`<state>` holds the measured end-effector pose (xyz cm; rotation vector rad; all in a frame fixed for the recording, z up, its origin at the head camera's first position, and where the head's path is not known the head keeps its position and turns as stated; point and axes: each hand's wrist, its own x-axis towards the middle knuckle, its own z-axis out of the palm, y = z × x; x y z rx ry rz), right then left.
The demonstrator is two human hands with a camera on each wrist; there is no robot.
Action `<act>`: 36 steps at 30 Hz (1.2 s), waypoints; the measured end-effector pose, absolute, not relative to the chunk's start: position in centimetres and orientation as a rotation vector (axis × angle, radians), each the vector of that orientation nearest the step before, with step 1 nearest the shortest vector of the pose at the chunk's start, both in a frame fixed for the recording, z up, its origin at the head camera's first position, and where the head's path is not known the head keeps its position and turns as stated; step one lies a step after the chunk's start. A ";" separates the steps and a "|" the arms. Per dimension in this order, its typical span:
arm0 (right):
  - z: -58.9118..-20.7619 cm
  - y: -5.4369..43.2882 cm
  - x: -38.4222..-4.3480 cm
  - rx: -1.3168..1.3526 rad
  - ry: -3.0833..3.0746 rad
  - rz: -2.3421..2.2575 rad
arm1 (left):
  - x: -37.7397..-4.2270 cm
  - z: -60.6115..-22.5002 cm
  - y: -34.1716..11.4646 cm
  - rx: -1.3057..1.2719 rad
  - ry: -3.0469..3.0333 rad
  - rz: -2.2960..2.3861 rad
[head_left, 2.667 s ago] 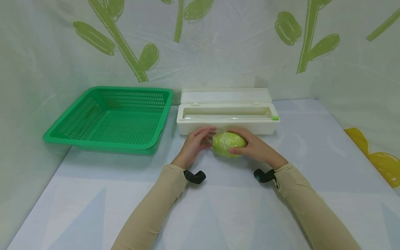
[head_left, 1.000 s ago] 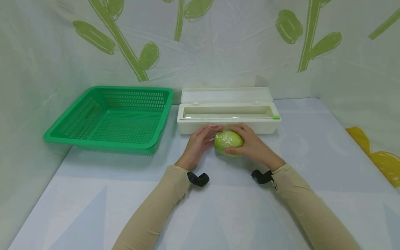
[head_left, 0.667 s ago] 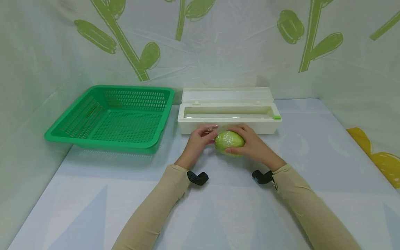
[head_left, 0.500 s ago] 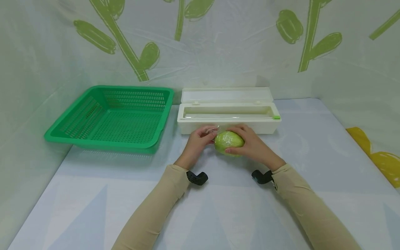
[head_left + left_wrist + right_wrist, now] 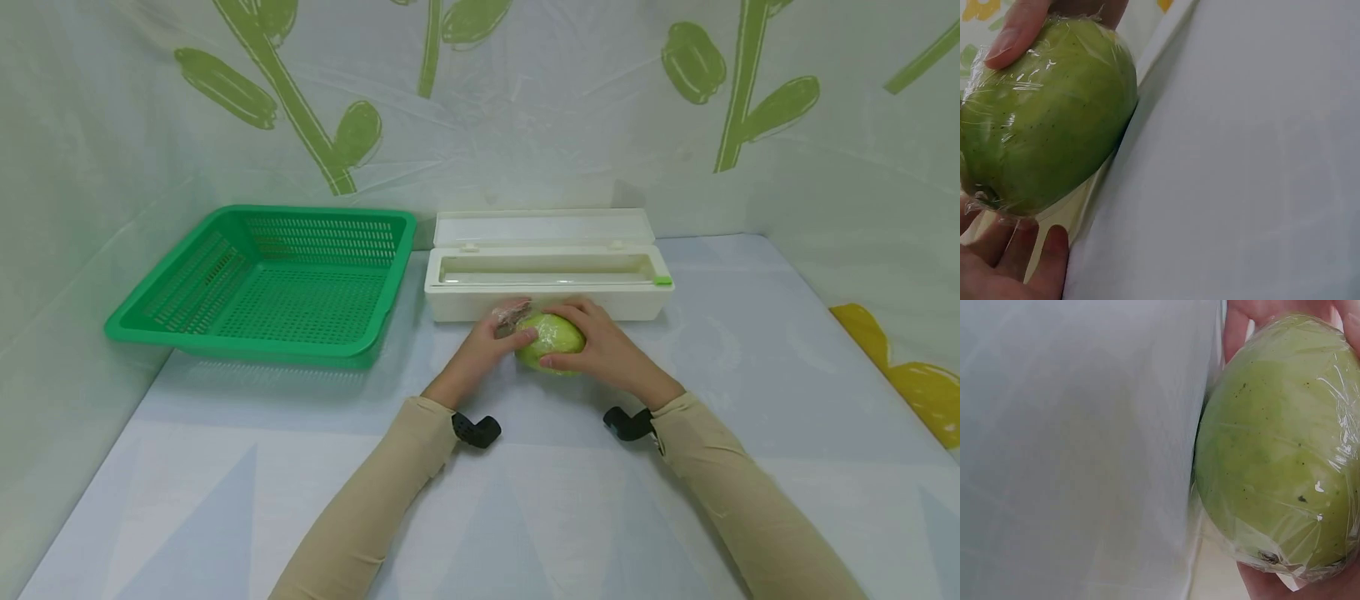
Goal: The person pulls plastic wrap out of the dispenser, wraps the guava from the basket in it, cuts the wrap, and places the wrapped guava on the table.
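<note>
A green mango wrapped in cling film [image 5: 553, 337] lies between both hands, in front of a long white cling film dispenser box [image 5: 551, 303]. My right hand [image 5: 617, 354] grips its right end, thumb on the near side and fingers over the far side. At the other end, my left hand [image 5: 478, 354] has its thumb on the mango and its fingers behind, partly under loose film [image 5: 513, 312]. The left wrist view shows the left fingers [image 5: 1022, 253] touching the wrapped end of the mango [image 5: 1054, 122]. Close up in the right wrist view, the mango [image 5: 1279, 444] shows shiny creased film.
A green plastic basket [image 5: 300, 308] stands at the back left. The dispenser box has its lid [image 5: 543, 227] raised and a green slider [image 5: 662, 281] at the right end. A white patterned cloth covers the table [image 5: 540, 508], with a printed curtain [image 5: 555, 125] behind.
The left hand pinched film beside the mango half a second ago; now its thumb lies on the mango. The right hand keeps its grip, and the mango has moved slightly right since the earliest frame.
</note>
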<state>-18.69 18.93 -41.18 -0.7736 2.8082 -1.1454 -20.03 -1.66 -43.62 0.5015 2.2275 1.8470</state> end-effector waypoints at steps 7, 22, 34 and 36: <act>-41.3 19.0 -18.8 -0.829 2.805 -1.139 | -19.7 -43.7 -1.0 0.520 2.044 1.885; -40.8 18.7 -18.7 -0.765 2.781 -1.156 | -19.3 -43.2 -1.1 0.488 1.981 1.873; -41.0 19.5 -18.9 -0.907 2.700 -1.109 | -19.2 -43.6 -1.0 0.517 1.951 1.915; -40.9 19.5 -18.9 -0.886 2.711 -1.093 | -19.0 -43.0 -1.1 0.527 1.944 1.917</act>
